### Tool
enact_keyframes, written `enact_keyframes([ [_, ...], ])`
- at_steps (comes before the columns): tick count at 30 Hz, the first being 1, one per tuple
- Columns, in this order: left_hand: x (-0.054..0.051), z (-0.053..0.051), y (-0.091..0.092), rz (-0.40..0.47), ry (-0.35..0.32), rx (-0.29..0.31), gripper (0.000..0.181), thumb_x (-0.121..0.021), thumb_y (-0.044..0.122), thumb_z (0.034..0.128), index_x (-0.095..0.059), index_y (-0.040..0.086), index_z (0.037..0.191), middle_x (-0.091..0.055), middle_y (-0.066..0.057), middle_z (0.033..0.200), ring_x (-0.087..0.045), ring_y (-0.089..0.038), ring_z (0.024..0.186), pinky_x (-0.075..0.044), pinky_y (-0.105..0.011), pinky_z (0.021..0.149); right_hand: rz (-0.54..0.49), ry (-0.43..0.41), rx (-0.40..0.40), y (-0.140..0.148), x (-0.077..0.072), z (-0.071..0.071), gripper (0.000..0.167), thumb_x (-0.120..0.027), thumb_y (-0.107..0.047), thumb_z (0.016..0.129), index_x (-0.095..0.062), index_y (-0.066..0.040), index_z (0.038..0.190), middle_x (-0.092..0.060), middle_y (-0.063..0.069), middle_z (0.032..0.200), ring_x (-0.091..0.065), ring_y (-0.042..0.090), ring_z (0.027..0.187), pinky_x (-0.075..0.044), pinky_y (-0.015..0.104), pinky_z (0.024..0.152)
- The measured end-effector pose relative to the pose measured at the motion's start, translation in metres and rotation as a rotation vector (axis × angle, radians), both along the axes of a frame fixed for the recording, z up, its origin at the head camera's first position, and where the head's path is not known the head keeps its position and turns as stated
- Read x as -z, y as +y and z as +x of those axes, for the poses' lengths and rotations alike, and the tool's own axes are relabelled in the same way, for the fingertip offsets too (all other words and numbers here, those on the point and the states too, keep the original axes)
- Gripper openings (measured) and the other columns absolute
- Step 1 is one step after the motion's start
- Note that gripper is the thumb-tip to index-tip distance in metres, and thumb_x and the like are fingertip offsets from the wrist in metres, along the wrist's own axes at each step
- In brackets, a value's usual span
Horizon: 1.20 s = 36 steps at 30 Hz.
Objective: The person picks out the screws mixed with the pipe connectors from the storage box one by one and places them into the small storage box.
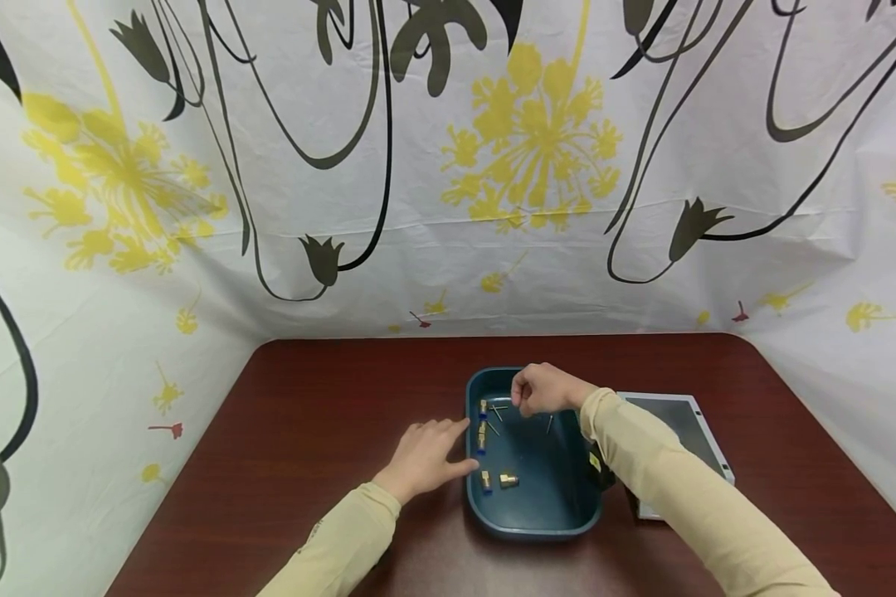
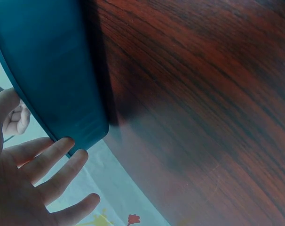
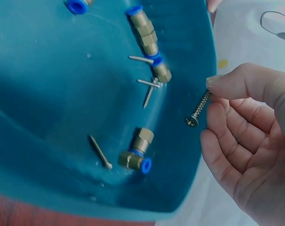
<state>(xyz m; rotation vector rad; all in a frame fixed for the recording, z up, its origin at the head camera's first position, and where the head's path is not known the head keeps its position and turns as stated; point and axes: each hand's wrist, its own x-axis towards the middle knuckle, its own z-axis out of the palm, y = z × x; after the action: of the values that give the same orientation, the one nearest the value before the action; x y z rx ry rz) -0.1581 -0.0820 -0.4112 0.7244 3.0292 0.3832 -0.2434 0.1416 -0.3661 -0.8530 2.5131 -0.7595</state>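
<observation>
In the right wrist view, my right hand (image 3: 253, 136) pinches a screw (image 3: 199, 109) between thumb and index finger, its cross-slotted head hanging downward. That hand (image 1: 551, 389) is over the far part of a blue-green tray (image 1: 541, 531). My left hand (image 1: 429, 458) is at the tray's left side with fingers spread; in the left wrist view its straight fingertips (image 2: 65, 142) touch the rim. Brass fittings with blue rings (image 3: 145, 30) lie inside the tray, along with several loose screws (image 3: 100, 151). Part of the tray's far right is hidden by the right hand and sleeve.
A grey panel with a pale frame (image 1: 687, 423) lies right of the tray, partly under the right sleeve (image 1: 679, 481). A small dark object with a yellow mark (image 1: 596, 463) is by the tray's right edge. The brown table (image 1: 328, 406) meets a flower-patterned cloth (image 1: 388, 249) behind.
</observation>
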Motion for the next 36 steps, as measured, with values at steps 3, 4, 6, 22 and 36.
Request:
enact_keyframes([
  [3,0.001,0.000,0.000,0.004,-0.001,0.002,0.061,-0.059,0.049,0.0784,-0.049,0.012,0.127,-0.055,-0.006,0.116,-0.051,-0.022,0.102,-0.038,-0.045,0.085,0.002,-0.011,0.006,0.005,-0.005,0.000,0.011,-0.060,0.002,0.074,-0.057,-0.008,0.076,-0.054,0.000,0.069,-0.048,0.015,0.060,-0.042,0.029,0.058],
  [4,0.001,0.000,0.000,0.005,-0.001,0.002,0.061,-0.059,0.049,0.0785,-0.048,0.012,0.127,-0.055,-0.006,0.116,-0.051,-0.022,0.103,-0.038,-0.045,0.086,0.003,-0.010,0.006,0.007,-0.006,-0.001,0.011,-0.060,0.002,0.074,-0.057,-0.008,0.076,-0.054,0.000,0.069,-0.048,0.015,0.060,-0.042,0.029,0.058],
  [6,0.001,0.000,0.000,0.004,-0.001,0.002,0.061,-0.059,0.049,0.0785,-0.048,0.012,0.127,-0.055,-0.006,0.117,-0.051,-0.022,0.103,-0.037,-0.045,0.086,0.002,-0.006,0.005,0.011,-0.009,-0.001,0.011,-0.060,0.002,0.074,-0.057,-0.008,0.076,-0.055,0.000,0.071,-0.048,0.015,0.061,-0.042,0.029,0.058],
  [22,-0.001,0.001,0.000,0.001,-0.001,-0.002,0.061,-0.058,0.048,0.0788,-0.048,0.012,0.127,-0.054,-0.006,0.118,-0.050,-0.023,0.105,-0.036,-0.046,0.087,0.016,0.023,0.067,0.058,-0.025,-0.002,0.008,-0.058,0.001,0.074,-0.057,-0.004,0.079,-0.054,0.002,0.070,-0.047,0.016,0.060,-0.041,0.030,0.057],
  [36,-0.001,0.001,0.000,-0.004,0.005,-0.002,0.061,-0.059,0.049,0.0787,-0.048,0.013,0.127,-0.054,-0.006,0.118,-0.050,-0.023,0.105,-0.037,-0.046,0.086,0.022,0.026,0.123,0.098,-0.028,0.002,0.008,-0.060,-0.001,0.073,-0.055,-0.006,0.078,-0.055,0.002,0.070,-0.049,0.018,0.061,-0.040,0.031,0.054],
])
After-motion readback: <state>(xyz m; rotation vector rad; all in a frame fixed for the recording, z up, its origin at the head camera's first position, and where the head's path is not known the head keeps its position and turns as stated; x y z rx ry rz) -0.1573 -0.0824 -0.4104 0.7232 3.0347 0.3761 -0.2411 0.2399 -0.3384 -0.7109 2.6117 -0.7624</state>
